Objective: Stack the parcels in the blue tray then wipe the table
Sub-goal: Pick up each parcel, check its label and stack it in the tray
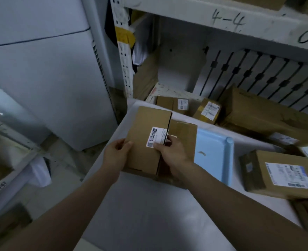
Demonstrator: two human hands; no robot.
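Both hands grip one box (146, 140) over the table (149, 214): the left hand (117, 153) curls round its near-left edge, the right hand (169, 151) pinches its labelled right edge. It sits on another parcel (183, 134) at the tray (214, 156)'s left end. Stacked off-centre, it could slide off. More parcels (280, 174) wait right.

Blue tray (213, 151): left part hidden under boxes (149, 138). Label (156, 137) print unreadable. Right parcel (283, 174) cut by frame edge.
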